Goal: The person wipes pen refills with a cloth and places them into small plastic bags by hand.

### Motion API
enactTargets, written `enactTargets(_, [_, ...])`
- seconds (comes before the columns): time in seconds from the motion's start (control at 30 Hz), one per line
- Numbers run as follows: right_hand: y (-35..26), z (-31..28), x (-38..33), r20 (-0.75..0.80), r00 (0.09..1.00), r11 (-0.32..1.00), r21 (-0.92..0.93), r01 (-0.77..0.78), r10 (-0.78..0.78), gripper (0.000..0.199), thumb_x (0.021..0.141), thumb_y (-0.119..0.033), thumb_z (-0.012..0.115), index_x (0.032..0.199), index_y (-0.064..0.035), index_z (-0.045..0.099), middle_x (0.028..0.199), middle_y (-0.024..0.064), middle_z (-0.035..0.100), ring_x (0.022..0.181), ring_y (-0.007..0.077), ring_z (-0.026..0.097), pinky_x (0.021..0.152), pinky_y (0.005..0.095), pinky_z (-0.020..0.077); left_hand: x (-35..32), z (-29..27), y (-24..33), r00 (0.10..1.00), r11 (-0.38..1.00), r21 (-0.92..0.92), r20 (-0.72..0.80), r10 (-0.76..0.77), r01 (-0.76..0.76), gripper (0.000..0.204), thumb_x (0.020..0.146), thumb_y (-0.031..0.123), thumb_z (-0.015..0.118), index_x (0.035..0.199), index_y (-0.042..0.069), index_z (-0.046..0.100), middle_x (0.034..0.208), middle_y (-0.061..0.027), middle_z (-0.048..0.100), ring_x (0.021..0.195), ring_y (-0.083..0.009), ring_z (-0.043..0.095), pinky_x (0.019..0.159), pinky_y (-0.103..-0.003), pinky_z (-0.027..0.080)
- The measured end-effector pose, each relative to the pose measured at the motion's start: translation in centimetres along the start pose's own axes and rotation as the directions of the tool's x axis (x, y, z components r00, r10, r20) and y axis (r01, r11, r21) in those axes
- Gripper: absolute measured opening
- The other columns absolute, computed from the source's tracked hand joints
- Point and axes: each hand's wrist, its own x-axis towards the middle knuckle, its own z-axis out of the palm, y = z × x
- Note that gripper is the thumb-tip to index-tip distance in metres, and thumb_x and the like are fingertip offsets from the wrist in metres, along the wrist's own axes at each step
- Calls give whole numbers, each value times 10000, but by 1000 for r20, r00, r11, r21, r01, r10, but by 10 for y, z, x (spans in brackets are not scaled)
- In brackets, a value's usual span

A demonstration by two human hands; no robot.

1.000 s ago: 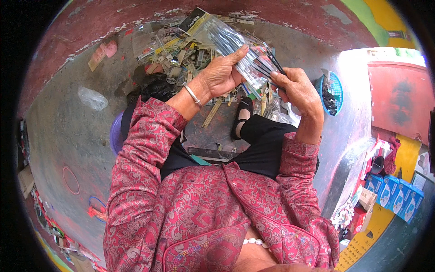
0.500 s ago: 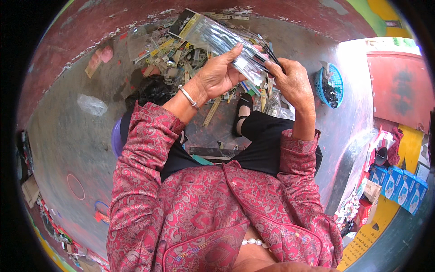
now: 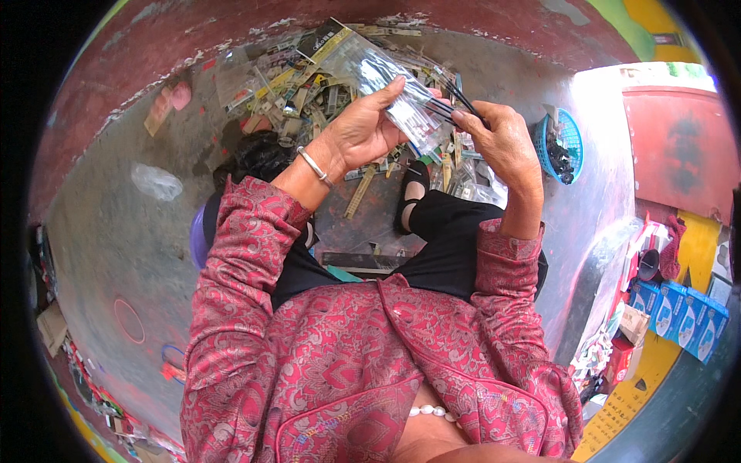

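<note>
My left hand [image 3: 369, 123] is closed on a clear plastic packet [image 3: 377, 68] with a black and yellow header, its thumb lying across the film. Inside the packet show several thin dark sticks. In my right hand [image 3: 500, 139], thumb and fingers pinch a few slim black sticks [image 3: 463, 99] that look like pens or refills. Their lower parts lie against the packet's near right end; whether some are still inside I cannot tell. Beneath both hands a heap of loose packaging and flat strips [image 3: 309, 96] spreads over the floor.
At the right stands a blue plastic basket [image 3: 573, 137] with dark pieces in it. A crumpled clear bag [image 3: 156, 181] lies on the floor at the left. Blue boxes [image 3: 679, 316] are stacked at the far right. A dark red wall [image 3: 231, 42] bounds the far side.
The packet has shifted slightly to the right and down with my left hand. My right hand has moved slightly rightward, and more of the black sticks' length shows beside the packet.
</note>
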Motion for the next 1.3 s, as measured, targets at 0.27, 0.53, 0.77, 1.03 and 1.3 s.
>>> enactTargets(0.27, [-16, 41, 1, -339, 928, 975, -204, 89, -155, 354, 792, -326, 582, 953, -18, 511, 746, 210, 582, 724, 386, 562, 640, 424, 442, 5, -4, -10, 994, 986, 125, 4, 108, -107, 339, 906, 234, 438, 1140, -11, 452, 1109, -121, 530, 1021, -188, 525, 921, -351, 432])
enactTargets(0.53, [-8, 38, 13, -214, 971, 994, -56, 97, -107, 397, 834, -392, 490, 860, -7, 582, 685, 188, 593, 705, 327, 599, 633, 405, 458, 7, -5, -21, 974, 990, 28, -176, 143, -140, 196, 868, 171, 522, 961, 0, 540, 960, -94, 576, 873, -183, 574, 830, -342, 483])
enactTargets(0.77, [-3, 21, 14, 1, 1000, 990, 142, 3, -3, 344, 839, -305, 461, 803, 1, 616, 565, 157, 564, 552, 255, 598, 559, 351, 450, 3, -2, -17, 947, 995, 21, -304, 100, -98, 182, 869, 121, 491, 972, -28, 511, 949, -129, 579, 858, -220, 586, 746, -340, 519])
enactTargets(1.03, [-1, 33, 16, -258, 960, 982, 121, 146, -111, 239, 792, -204, 555, 877, 8, 627, 603, 157, 585, 568, 204, 614, 567, 311, 464, 5, -9, -15, 968, 992, 22, -217, 125, -123, 215, 860, 142, 519, 1015, -7, 523, 1005, -109, 574, 915, -203, 570, 776, -325, 510])
enactTargets(1.3, [-12, 25, 10, -195, 981, 879, 471, 80, 15, 197, 821, -161, 566, 894, 14, 621, 608, 54, 603, 553, 77, 596, 417, 210, 406, 1, -3, -10, 939, 964, 119, -224, 261, -239, 222, 862, 143, 504, 1016, -16, 528, 998, -114, 583, 911, -201, 570, 798, -324, 485])
